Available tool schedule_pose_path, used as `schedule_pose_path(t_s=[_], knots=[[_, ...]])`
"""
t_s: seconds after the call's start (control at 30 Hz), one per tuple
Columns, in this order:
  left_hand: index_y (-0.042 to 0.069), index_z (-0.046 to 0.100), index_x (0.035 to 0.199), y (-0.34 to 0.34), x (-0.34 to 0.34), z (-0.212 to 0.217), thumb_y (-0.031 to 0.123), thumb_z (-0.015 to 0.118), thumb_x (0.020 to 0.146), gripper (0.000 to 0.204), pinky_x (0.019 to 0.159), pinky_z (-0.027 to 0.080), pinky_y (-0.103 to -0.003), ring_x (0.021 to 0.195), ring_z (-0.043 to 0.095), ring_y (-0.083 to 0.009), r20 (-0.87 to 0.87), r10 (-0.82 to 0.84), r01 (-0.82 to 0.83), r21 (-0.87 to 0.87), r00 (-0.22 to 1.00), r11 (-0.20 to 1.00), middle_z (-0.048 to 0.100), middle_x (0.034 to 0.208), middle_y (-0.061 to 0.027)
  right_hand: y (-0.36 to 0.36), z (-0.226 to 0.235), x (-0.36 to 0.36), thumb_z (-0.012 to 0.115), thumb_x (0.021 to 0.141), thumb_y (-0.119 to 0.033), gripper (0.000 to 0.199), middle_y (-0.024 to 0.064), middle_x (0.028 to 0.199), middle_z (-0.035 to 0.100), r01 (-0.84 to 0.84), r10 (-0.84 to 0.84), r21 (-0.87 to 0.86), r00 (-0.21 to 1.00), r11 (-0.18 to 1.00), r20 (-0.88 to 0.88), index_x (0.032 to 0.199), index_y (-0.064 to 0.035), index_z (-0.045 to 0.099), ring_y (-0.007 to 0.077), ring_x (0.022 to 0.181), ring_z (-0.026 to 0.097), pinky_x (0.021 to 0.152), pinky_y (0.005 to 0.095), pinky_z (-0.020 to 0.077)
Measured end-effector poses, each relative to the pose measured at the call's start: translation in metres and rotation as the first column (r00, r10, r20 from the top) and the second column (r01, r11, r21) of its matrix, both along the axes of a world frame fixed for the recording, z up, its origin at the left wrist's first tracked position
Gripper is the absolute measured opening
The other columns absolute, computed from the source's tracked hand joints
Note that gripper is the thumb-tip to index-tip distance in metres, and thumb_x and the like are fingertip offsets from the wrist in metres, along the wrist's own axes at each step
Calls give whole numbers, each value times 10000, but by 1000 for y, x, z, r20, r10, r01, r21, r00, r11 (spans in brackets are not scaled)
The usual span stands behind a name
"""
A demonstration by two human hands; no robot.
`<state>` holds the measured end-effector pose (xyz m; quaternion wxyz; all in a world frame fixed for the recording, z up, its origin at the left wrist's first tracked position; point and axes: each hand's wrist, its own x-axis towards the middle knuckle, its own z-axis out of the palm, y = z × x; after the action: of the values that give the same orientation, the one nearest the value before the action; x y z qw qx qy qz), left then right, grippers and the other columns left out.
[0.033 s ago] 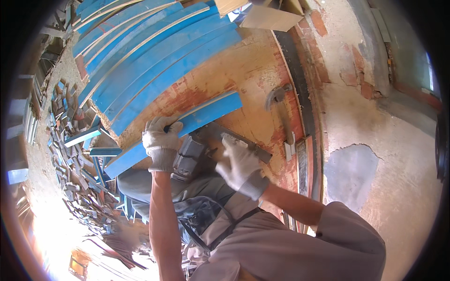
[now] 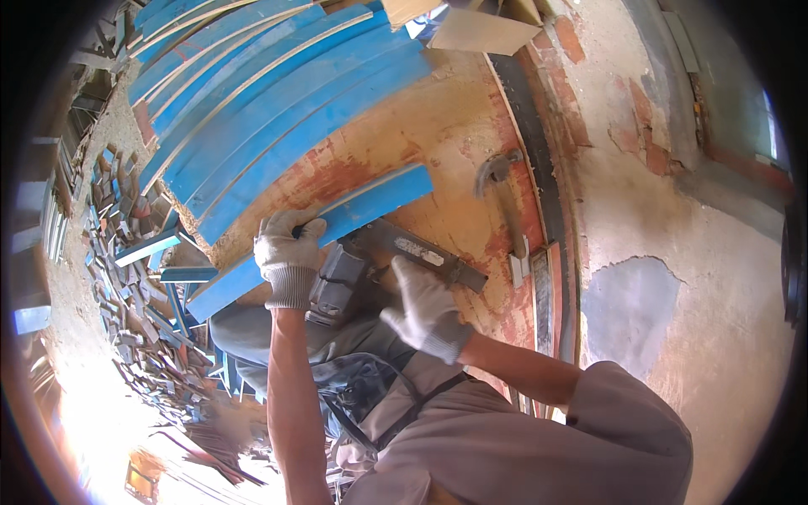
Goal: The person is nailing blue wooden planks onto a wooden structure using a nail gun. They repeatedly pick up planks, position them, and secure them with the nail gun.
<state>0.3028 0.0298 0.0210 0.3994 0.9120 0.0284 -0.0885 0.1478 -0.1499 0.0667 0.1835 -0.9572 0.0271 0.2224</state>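
Observation:
My left hand (image 2: pixel 286 251), in a white work glove, grips the edge of a long blue plank (image 2: pixel 374 200) that lies across a worn, red-stained workbench (image 2: pixel 438 126). Just right of it sits a grey power tool (image 2: pixel 338 282) with a long dark bar (image 2: pixel 433 257) running to the right, pressed against the plank's near edge. My right hand (image 2: pixel 425 310), also gloved, is closed on the rear of that tool. Both forearms come up from the lower edge, over my grey clothes.
A stack of long blue planks (image 2: pixel 278 101) covers the far left of the bench. A hammer (image 2: pixel 498 181) lies to the right near a dark metal strip (image 2: pixel 543 168). Several blue offcuts (image 2: pixel 126 278) litter the floor at left. A patched plaster surface (image 2: pixel 673 295) lies to the right.

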Motion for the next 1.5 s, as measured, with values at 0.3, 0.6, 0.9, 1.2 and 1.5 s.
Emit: schedule_pose_path(t_s=[0.3,0.6,0.9,1.2,1.5], knots=[[41,755,869,4,-1,-10,127,808,744,161,726,536,-355,751,680,-245,25,-17,16,33,1000,999,708,831,-135,19,-30,10,757,743,-295,1114,259,987,671,285,-196,169,891,944,-408,1564,-11,60,416,845,678,751,507,545],[108,773,865,2,-1,-5,228,809,724,189,878,478,-406,915,628,-281,-69,3,1,56,998,998,706,894,-96,-91,80,3,727,872,-309,275,62,679,656,680,-504,452,732,577,-459,834,-42,670,179,602,645,568,340,517],[60,755,858,3,-1,-10,154,804,731,166,732,531,-367,779,676,-252,10,-10,10,46,1000,999,710,838,-123,-124,91,73,700,852,-156,182,57,600,543,826,-544,407,563,389,-622,744,-38,615,177,480,545,487,324,474],[77,762,854,3,-2,-10,160,810,715,170,748,526,-354,785,667,-249,69,-28,22,85,997,996,707,830,-103,-132,79,80,686,847,-129,144,45,567,572,758,-503,436,650,485,-570,756,-31,631,144,450,547,443,305,459],[122,762,832,3,-1,-8,190,794,713,141,837,487,-390,834,628,-257,2,5,-5,41,1000,999,696,815,-59,-119,82,83,656,871,-120,153,61,606,608,710,-409,514,701,482,-585,979,-13,668,143,454,561,436,287,446]])
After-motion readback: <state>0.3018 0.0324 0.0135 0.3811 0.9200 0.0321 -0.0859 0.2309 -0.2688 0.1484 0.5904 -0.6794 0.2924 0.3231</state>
